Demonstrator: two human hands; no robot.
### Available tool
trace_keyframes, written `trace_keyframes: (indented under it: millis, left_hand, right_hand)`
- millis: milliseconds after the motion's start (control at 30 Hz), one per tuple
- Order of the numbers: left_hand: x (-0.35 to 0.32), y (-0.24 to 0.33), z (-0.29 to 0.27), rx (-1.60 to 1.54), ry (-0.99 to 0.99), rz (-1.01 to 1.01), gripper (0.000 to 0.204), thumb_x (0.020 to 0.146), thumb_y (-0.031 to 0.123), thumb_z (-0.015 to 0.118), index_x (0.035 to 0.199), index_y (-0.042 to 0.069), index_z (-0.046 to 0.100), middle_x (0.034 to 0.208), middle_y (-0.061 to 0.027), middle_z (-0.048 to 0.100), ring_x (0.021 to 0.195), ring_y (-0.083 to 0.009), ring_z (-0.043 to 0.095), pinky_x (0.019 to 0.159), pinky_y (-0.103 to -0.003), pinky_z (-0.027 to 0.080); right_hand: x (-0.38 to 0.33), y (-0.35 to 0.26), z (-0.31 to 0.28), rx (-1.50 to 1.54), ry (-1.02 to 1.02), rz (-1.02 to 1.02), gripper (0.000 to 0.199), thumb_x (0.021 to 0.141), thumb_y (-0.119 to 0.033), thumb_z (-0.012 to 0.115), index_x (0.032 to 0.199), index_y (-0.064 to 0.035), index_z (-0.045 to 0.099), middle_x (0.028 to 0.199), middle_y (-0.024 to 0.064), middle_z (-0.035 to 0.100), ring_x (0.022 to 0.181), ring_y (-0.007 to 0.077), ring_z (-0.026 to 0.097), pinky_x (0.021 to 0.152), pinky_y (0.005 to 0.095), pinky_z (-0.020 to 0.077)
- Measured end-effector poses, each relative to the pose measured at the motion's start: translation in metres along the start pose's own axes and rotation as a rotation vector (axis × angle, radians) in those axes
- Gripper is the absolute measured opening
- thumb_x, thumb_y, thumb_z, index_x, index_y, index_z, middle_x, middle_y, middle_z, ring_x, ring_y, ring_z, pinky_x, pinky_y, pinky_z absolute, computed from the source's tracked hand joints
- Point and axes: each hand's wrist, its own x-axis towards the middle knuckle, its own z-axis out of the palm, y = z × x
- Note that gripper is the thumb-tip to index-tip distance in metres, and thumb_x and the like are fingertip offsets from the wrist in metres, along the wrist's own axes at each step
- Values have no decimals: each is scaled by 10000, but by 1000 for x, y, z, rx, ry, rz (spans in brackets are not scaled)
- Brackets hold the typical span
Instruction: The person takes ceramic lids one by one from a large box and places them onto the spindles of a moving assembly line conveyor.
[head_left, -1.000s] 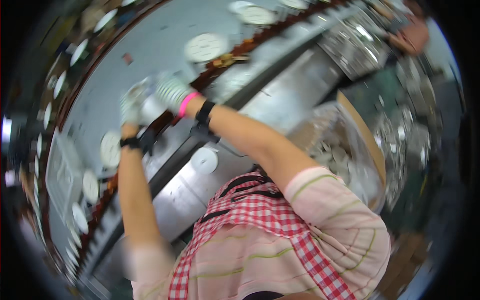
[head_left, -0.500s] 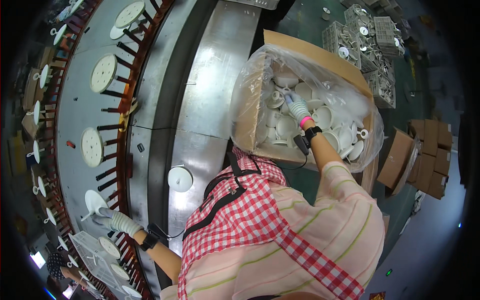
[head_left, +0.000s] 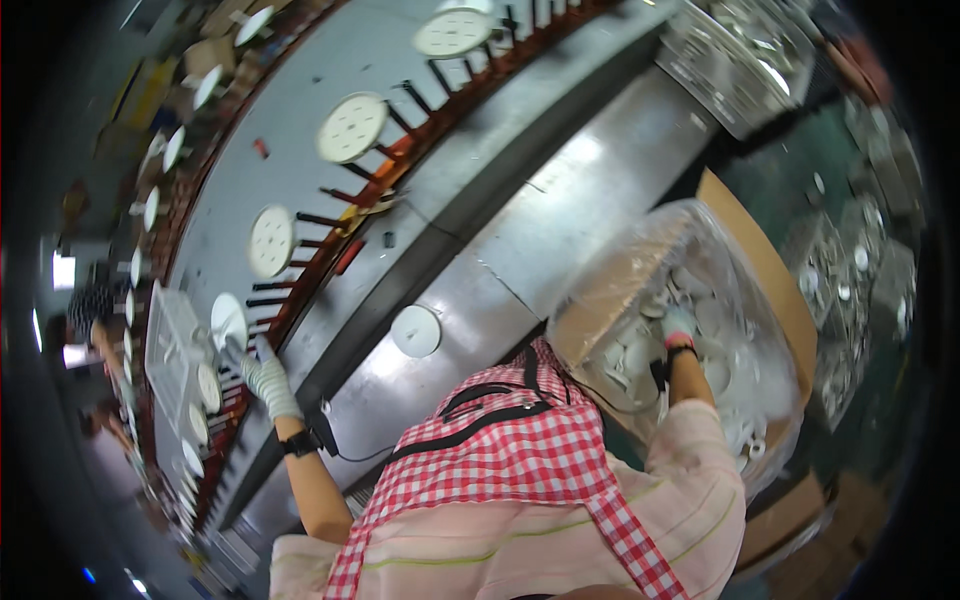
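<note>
My left hand (head_left: 264,378), in a pale striped glove, is at the lower edge of a white round disc (head_left: 229,319) on the conveyor's rod row. Its fingers are apart, and whether a fingertip touches the disc cannot be made out. My right hand (head_left: 679,322), gloved with a pink cuff, reaches down into a plastic-lined cardboard box (head_left: 600,300). Around it lie many white cup-shaped and disc-shaped parts (head_left: 632,362). Blur and those parts hide its fingertips. Another white disc (head_left: 416,331) lies flat on the metal bench between my arms.
More white discs (head_left: 352,128) stand along the conveyor's dark rods (head_left: 318,220). Beyond the left hand is a white plastic crate (head_left: 172,340). Crates of parts (head_left: 850,290) stand on the right floor, and a clear bin (head_left: 735,65) sits at the bench's far end.
The view has turned, so bench and conveyor slant rightward. My left hand's fingers have spread beside the disc it was handling. My right hand remains in the box, now blurred.
</note>
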Motion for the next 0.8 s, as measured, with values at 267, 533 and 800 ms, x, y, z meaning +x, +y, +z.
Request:
trace_keyframes:
  millis: [267,533,800]
  left_hand:
    - [-7,-12,0,26,66,-105,645,801,297,582,1311,7,313,1359,-273,222,1250,-398,267,1025,-417,272]
    - [6,-33,-2,81,110,-162,605,812,313,591,1281,8,363,1297,-266,326,1210,-371,313,980,-405,323]
    - [-9,-45,-27,-132,258,-125,346,815,210,604,1050,-37,551,1015,-174,564,891,-273,529,845,-367,415]
  right_hand:
    - [-26,64,-24,693,460,-167,329,770,-202,557,1069,-67,586,1150,196,518,992,349,538,849,413,440]
    - [-4,22,-41,133,656,-12,256,704,-233,624,927,-109,641,986,114,595,928,299,544,786,411,433]
    - [-126,-14,-151,727,975,-233,235,816,-60,503,1038,-19,567,1040,163,545,964,320,529,855,370,422]
